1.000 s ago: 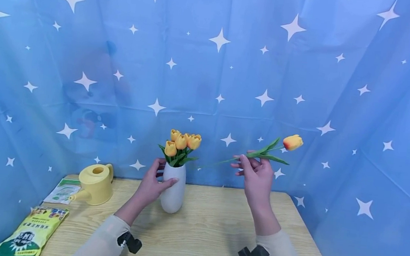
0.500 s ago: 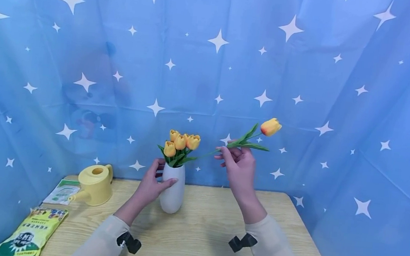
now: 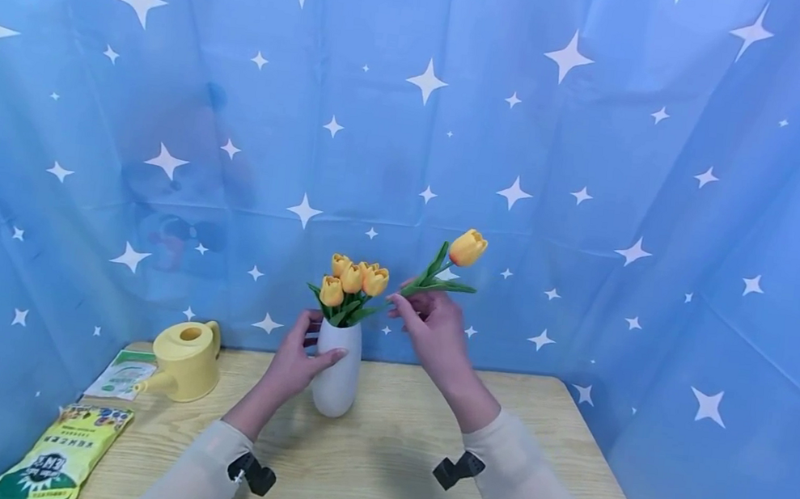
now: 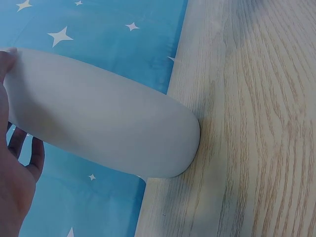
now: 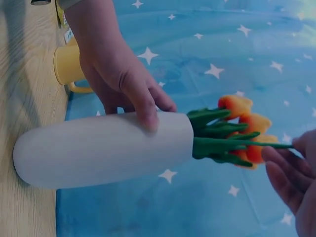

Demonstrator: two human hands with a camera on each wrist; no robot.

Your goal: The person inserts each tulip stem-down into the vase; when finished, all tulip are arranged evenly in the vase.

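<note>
A white vase (image 3: 337,377) stands upright on the table, holding several yellow-orange tulips (image 3: 351,278) with green leaves. My left hand (image 3: 294,364) grips its upper part from the left, thumb across the front. To the right of the bunch, my right hand (image 3: 438,331) pinches a single tulip (image 3: 468,247) by its stem; the bloom tilts up and right. In the right wrist view the thin stem (image 5: 279,145) runs from the fingertips past the bunch toward the vase mouth. Whether its end is inside the vase, I cannot tell. The left wrist view shows the vase base touching the wood.
A yellow watering can (image 3: 188,365) stands at the table's back left, beside a white-and-green packet (image 3: 123,373). Nearer the front left lies a yellow-green bag (image 3: 60,454). A blue star-patterned curtain (image 3: 409,161) hangs behind the wooden table (image 3: 376,475).
My right hand has moved left with the single tulip, bringing its stem to the vase's bunch and turning the bloom more upright. The left hand and vase have stayed put.
</note>
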